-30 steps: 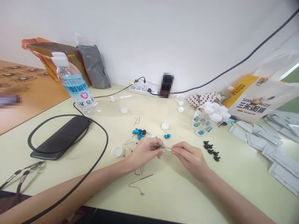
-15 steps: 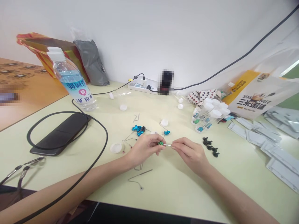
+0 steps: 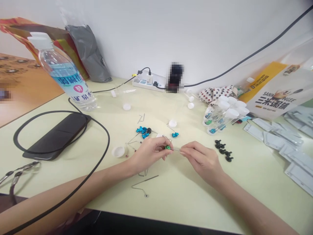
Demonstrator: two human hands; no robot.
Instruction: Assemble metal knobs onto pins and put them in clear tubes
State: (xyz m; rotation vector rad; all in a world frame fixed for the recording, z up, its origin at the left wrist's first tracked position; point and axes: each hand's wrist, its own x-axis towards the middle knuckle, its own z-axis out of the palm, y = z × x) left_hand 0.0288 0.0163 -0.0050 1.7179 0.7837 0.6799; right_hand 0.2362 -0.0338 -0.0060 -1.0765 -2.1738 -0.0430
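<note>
My left hand (image 3: 150, 152) pinches a small green metal fitting (image 3: 167, 148) between thumb and fingertips. In the fingertips of my right hand (image 3: 204, 160) is a thin metal rod (image 3: 176, 149), its far end meeting the green fitting; the exact contact is too small to make out. Just beyond my left hand lie several shiny blue fittings (image 3: 143, 131) with a black one, and a single blue fitting (image 3: 175, 134) sits apart. Bent wires (image 3: 144, 186) with small end pieces rest in front of that hand. Several black thumbscrew-like parts (image 3: 223, 150) lie right of my right hand.
Capped clear tubes (image 3: 220, 119) holding blue and green fittings stand at the right, near flat pale pieces (image 3: 281, 140) and a paper bag (image 3: 274, 93). A water bottle (image 3: 67, 78), a dark phone-like slab (image 3: 56, 137) and a looping black cable (image 3: 107, 133) occupy the left. A power strip (image 3: 146, 81) lies behind.
The view has shifted slightly, so the table things sit a little differently in the picture. Both hands keep their grips on the green fitting and the rod.
</note>
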